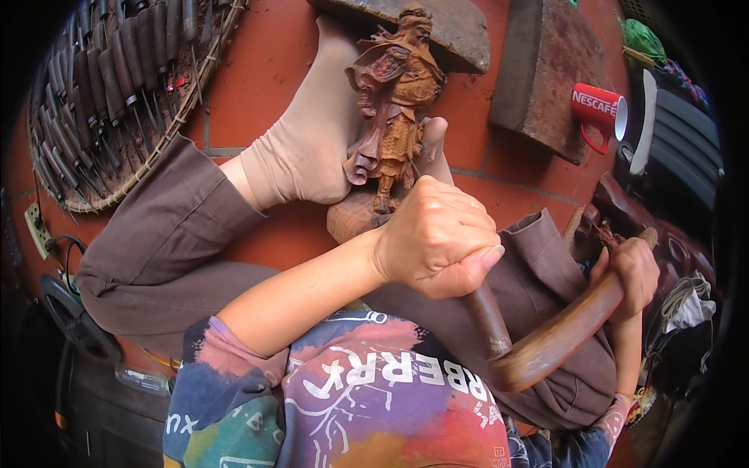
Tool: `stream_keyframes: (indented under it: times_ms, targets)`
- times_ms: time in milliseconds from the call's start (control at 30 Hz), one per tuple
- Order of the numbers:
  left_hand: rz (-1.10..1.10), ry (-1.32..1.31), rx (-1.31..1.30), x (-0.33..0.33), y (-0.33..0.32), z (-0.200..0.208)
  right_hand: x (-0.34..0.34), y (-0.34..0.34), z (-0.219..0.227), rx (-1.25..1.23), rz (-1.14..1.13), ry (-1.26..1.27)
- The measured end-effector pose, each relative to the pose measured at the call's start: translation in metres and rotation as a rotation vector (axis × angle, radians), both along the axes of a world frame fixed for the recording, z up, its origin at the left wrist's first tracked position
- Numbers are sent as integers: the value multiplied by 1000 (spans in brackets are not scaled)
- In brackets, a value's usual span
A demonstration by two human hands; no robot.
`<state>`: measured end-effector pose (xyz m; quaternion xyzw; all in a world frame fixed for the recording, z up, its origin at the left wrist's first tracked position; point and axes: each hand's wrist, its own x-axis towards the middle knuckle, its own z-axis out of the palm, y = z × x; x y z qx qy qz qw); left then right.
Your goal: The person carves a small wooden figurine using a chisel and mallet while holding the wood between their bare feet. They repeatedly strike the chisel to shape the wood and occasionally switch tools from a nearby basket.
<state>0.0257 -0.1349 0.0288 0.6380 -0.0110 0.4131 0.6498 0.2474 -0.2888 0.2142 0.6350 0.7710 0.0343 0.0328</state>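
**Carved wooden figure between the feet, chisel and mallet in hand**

So the piece is a robed wooden figure, sitting between the person's two feet, head pointing away from them. It's warm orange-brown, going darker and redder down the left side where the cloth billows out. There's fine texture low on the body, and the legs meet a chunky, plainer base.

Left hand is closed in a fist around a chisel, with the thin blade up by the figure's lower right side. That fist hides most of the blade, so no telling exactly where the tip lands. Right hand grips a wooden mallet, its thick end right at the butt of the chisel handle; can't tell if they're touching.

The sock-covered left foot crowds the carving on one side, the right foot's toes on the other. A dark wooden block is behind the head, and a big slab is off to the right.

Containers: a woven basket at upper left is packed with dark-handled tools. A red mug is by the slab, white inside, contents unclear.
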Motion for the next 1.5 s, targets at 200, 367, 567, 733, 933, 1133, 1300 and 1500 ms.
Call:
stream_keyframes:
  times_ms: [200,367,567,733,933,1133,1300,1500]
  targets:
    - [-54,-16,20,0,5,1,1,5,1,-31,36,204]
    - [-91,36,62,-1,-2,0,2,-11,-9,-69,61,144]
    - [-47,95,448,-26,-10,7,6,-24,-13,27,95,326]
    - [-182,148,469,-26,-15,21,-5,-28,-16,15,125,377]
    - [-221,214,513,-24,-5,-4,-23,-22,-21,-77,139,341]
    - [-120,172,484,-17,-8,-9,-26,-13,-22,-193,207,347]
    - [-111,180,474,-17,-4,-12,-23,-10,-19,-261,206,344]
    - [-109,180,449,-16,-5,-14,-26,-7,-21,-280,209,359]
